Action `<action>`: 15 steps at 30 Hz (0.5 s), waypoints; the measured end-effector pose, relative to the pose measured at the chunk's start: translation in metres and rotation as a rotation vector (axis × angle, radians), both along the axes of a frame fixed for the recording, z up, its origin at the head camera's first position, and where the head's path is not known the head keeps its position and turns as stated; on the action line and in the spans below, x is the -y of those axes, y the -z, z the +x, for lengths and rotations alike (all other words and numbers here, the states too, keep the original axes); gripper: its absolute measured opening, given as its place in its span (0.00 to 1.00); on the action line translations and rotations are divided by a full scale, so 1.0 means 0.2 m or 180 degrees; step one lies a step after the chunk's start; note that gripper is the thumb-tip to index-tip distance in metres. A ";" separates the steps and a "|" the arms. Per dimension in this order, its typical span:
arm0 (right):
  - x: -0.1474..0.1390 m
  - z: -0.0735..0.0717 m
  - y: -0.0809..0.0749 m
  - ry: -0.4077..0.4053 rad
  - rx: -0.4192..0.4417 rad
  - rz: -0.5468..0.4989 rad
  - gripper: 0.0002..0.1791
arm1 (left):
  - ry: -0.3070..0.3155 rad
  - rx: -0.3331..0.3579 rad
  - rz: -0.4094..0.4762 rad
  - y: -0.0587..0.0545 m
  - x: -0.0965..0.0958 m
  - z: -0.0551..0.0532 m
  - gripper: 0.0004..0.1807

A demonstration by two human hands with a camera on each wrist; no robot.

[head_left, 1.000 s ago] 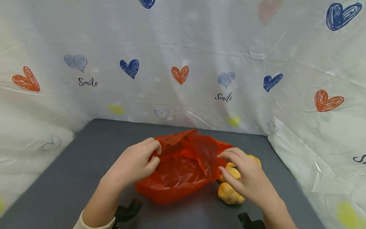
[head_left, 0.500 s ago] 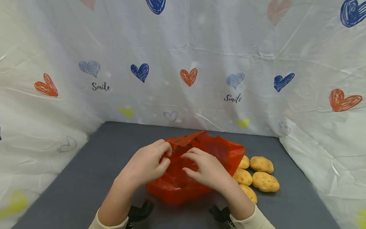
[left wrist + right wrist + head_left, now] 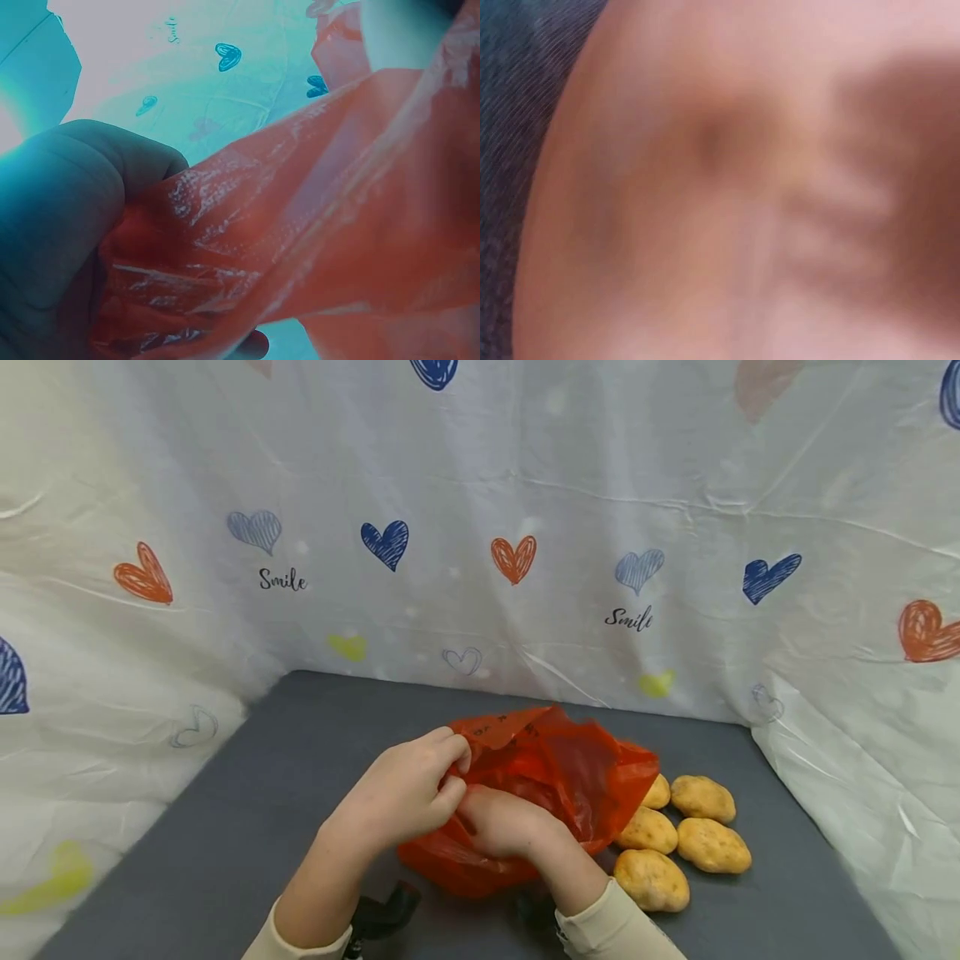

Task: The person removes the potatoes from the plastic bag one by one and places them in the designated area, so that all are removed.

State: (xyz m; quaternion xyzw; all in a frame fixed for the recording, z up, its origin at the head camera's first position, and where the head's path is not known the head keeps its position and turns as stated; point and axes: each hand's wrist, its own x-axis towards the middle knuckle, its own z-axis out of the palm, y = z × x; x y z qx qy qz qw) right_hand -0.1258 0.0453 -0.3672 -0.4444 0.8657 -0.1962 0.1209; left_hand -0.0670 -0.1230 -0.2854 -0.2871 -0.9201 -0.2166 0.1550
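In the head view a thin red plastic bag point(image 3: 592, 777) lies on the dark grey table with its mouth spread. My left hand point(image 3: 401, 789) pinches the bag's left edge between thumb and fingers. The left wrist view shows the red film of the bag point(image 3: 247, 240) stretched away from the left hand point(image 3: 67, 202). My right hand point(image 3: 502, 822) reaches into the mouth of the bag, close beside the left; its fingertips are hidden. Through the blurred film in the right wrist view, whether it holds anything is unclear. Several potatoes, one at the front point(image 3: 652, 881), lie right of the bag.
The grey table point(image 3: 247, 827) extends to both sides of the bag. Behind and beside it hangs a pale sheet point(image 3: 450, 460) printed with hearts. Dark wrist-camera mounts, one below the left hand point(image 3: 386, 910), sit near the front.
My right hand has moved left from the bag's right edge, over the opening and down into it. Potatoes on the right came into fuller view. The left hand keeps its pinch.
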 end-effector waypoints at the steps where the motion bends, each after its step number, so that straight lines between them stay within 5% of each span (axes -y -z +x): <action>1: 0.00 0.00 0.01 -0.0004 0.0019 -0.0012 0.10 | 0.0020 0.0011 -0.0007 0.00 -0.01 0.00 0.08; 6: 0.00 0.00 0.06 0.0165 -0.0327 -0.0004 0.11 | 0.0056 -0.0026 -0.0019 0.01 -0.03 0.00 0.08; 12: 0.02 -0.01 0.10 0.0585 -0.0916 0.0285 0.24 | 0.0011 -0.0043 -0.0027 0.00 -0.02 0.00 0.08; 15: 0.03 -0.02 0.10 0.0645 -0.1088 0.0326 0.18 | 0.0011 -0.0069 -0.0041 0.00 -0.02 0.00 0.08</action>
